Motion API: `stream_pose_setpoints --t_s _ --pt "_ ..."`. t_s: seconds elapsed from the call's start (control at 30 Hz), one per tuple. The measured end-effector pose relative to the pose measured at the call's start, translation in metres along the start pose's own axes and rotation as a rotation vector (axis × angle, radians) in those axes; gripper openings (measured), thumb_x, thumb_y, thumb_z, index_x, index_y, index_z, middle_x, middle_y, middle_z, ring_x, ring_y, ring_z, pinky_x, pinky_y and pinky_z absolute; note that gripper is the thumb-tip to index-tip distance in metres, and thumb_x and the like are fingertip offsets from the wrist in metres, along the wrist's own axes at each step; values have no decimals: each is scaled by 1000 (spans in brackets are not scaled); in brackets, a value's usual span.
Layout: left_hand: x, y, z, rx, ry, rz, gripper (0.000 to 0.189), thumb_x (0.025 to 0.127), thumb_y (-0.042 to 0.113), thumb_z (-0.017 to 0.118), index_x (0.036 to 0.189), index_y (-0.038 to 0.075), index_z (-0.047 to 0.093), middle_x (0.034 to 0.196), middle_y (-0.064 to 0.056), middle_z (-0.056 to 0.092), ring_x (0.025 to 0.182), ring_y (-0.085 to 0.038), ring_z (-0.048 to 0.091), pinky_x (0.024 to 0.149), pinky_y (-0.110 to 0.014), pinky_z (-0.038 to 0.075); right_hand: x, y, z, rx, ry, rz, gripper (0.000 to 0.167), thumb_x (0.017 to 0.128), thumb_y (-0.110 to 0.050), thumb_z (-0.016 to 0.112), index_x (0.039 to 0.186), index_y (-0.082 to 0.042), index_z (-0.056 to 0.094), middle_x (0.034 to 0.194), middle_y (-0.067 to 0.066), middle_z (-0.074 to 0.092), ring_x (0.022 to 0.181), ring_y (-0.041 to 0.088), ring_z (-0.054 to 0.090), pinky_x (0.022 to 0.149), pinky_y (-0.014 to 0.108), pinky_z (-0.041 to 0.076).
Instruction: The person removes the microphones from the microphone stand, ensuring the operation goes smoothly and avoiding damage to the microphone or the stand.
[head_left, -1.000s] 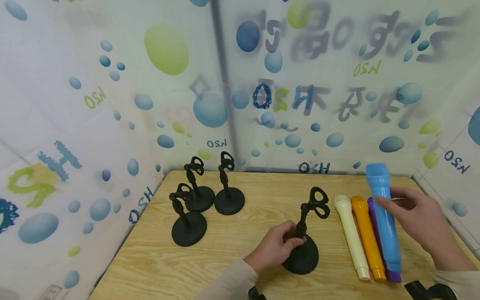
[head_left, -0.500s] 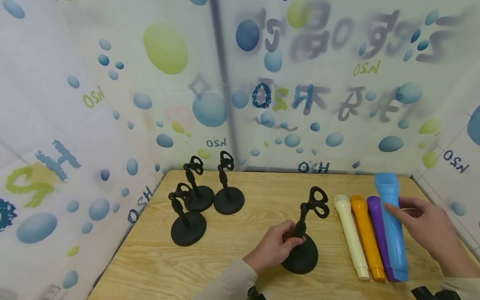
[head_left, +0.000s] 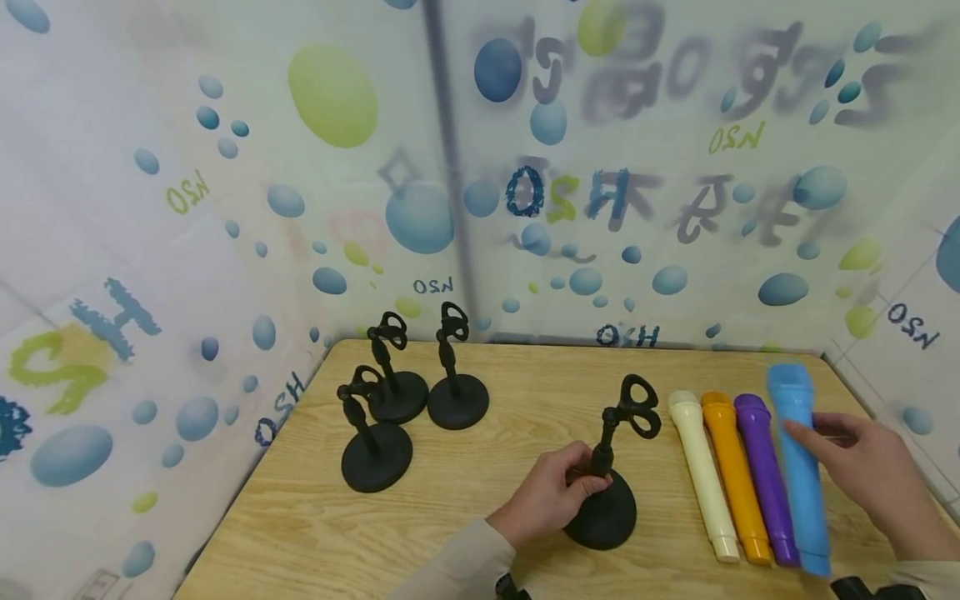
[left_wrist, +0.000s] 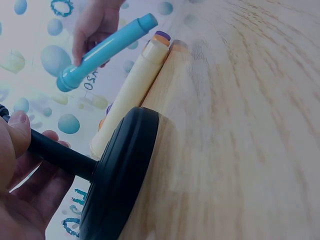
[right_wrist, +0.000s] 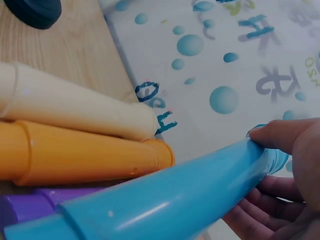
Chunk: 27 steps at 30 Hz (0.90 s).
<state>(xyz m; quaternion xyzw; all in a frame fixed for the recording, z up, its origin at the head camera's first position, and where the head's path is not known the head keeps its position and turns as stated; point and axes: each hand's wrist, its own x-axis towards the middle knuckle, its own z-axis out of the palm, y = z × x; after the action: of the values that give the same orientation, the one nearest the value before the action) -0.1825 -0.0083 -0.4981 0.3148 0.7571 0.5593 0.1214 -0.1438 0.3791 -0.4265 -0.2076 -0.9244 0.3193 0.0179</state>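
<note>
My right hand (head_left: 862, 479) holds a blue toy microphone (head_left: 801, 483) by its upper part, thumb on the near side and fingers behind. The left wrist view shows this blue microphone (left_wrist: 105, 52) raised off the wood, tilted. Directly left of it lie a purple microphone (head_left: 767, 479), an orange microphone (head_left: 737, 479) and a cream microphone (head_left: 705, 479), side by side. My left hand (head_left: 549, 490) pinches the post of a black microphone stand (head_left: 606, 517), just above its round base. The stand's double-ring clip (head_left: 637, 407) points up and holds nothing.
Three more black stands, a front one (head_left: 377, 458), a rear one (head_left: 400, 397) and one to the right (head_left: 458, 402), stand upright at the table's back left. A printed sheet wall (head_left: 480, 200) rises behind the wooden table (head_left: 300, 533).
The blue microphone has moved right and toward me with my right hand, from over the purple microphone to beside it. My left hand and the stand stay in place.
</note>
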Motion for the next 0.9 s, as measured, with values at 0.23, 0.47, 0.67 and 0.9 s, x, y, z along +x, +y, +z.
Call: stream_pose_setpoints --t_s 0.23,0.47,0.67,0.9 --pt "-1 0 0 -8 -2 -1 16 107 17 67 122 10 70 117 -7 81 106 1 73 95 -19 58 7 12 7 -14 -6 45 85 110 -54 55 147 22 44 143 47 49 120 59 55 92 65 55" --pt "-1 1 -1 -7 -7 0 17 107 17 66 122 10 70 118 -7 81 107 0 73 95 -18 58 12 20 12 -16 -19 76 84 110 -53 54 147 22 44 144 47 48 121 60 54 94 66 54" --pt "-1 2 -2 2 -2 6 16 107 17 66 121 9 70 117 -8 81 107 0 74 95 -19 58 16 25 15 -22 -17 111 82 110 -51 56 145 22 46 142 47 49 115 56 58 90 62 56" --pt "-1 4 -1 9 4 -2 16 107 17 67 121 10 70 117 -7 81 106 1 73 95 -18 58 26 37 21 -17 -69 157 87 109 -55 56 145 23 44 144 48 46 114 56 59 92 62 57"
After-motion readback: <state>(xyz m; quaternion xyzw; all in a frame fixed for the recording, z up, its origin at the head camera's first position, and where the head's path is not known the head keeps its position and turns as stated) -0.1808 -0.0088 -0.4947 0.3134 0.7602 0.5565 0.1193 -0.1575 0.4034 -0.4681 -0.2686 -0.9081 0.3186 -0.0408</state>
